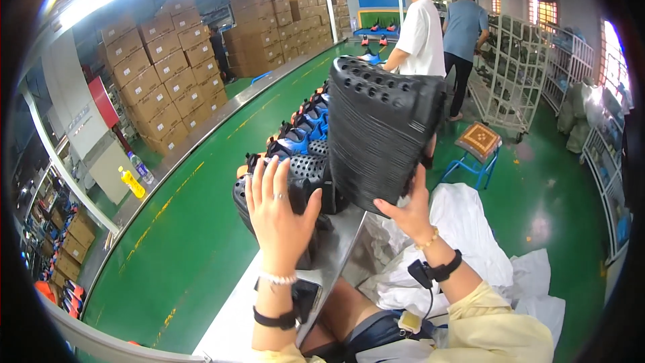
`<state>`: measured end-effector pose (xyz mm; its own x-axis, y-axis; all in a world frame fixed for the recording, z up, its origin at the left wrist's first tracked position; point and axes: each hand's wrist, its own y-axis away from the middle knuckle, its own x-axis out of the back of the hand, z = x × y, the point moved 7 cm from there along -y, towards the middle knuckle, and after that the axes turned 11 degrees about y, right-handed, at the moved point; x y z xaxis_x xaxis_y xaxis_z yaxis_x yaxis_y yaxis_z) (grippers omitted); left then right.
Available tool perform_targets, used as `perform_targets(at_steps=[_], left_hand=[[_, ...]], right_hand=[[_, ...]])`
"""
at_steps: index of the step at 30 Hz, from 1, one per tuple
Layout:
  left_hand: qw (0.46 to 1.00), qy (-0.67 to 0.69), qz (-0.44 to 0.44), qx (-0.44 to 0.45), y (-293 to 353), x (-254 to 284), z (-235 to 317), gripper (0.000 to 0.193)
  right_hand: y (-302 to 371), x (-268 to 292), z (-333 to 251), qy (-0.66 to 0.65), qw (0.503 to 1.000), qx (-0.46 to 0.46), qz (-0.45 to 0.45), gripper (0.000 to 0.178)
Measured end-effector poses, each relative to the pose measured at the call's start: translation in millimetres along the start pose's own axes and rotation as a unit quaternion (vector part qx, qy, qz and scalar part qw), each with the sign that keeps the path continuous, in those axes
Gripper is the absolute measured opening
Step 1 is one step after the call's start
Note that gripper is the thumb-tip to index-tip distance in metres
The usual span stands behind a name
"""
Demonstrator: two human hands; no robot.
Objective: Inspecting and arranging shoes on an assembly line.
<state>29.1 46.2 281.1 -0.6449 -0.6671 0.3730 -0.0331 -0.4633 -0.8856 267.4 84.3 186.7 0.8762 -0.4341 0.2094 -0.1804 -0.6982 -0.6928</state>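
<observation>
A tall nested stack of black perforated pieces (pixel 379 134), which look like plastic shoe inserts, stands tilted in front of me. My right hand (pixel 411 208) grips its lower right corner, thumb on the near face and fingers mostly hidden behind. Left of it, my left hand (pixel 282 212) is raised with fingers stretched and spread. Behind that hand sit shorter stacks of the same black pieces (pixel 308 169) at the bench's end; whether the fingertips touch them I cannot tell. Blue sneakers with black and orange parts (pixel 293 138) stand in a row beyond.
A metal-edged bench (pixel 339 249) runs beside my legs, with a phone (pixel 307 299) on it. White sacks (pixel 463 228) lie at my right, near a blue stool (pixel 478 144). Two people, one in a white shirt (pixel 423 40), stand ahead. Cartons (pixel 168 70) and racks (pixel 510 74) flank the green floor.
</observation>
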Motion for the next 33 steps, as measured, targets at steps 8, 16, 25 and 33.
perform_targets(at_steps=[8, 16, 25, 33], left_hand=[[0.989, 0.064, -0.074, 0.107, 8.5, 25.9, -95.9, 0.037], [0.985, 0.127, -0.064, 0.101, 9.7, 30.7, -104.0, 0.058], [0.981, 0.125, -0.080, 0.128, 10.5, 28.1, -120.8, 0.050], [0.984, 0.173, -0.032, 0.042, 0.5, 20.7, -126.5, 0.032]], right_hand=[[9.6, -99.9, 12.9, -0.075, 0.994, -0.029, -0.071, 0.096], [50.7, -187.5, 50.3, 0.005, 0.975, 0.023, -0.220, 0.095], [-48.9, -174.4, -64.8, -0.058, 0.979, 0.168, -0.104, 0.068], [-112.4, -227.3, -72.0, -0.011, 0.958, 0.150, -0.245, 0.037]])
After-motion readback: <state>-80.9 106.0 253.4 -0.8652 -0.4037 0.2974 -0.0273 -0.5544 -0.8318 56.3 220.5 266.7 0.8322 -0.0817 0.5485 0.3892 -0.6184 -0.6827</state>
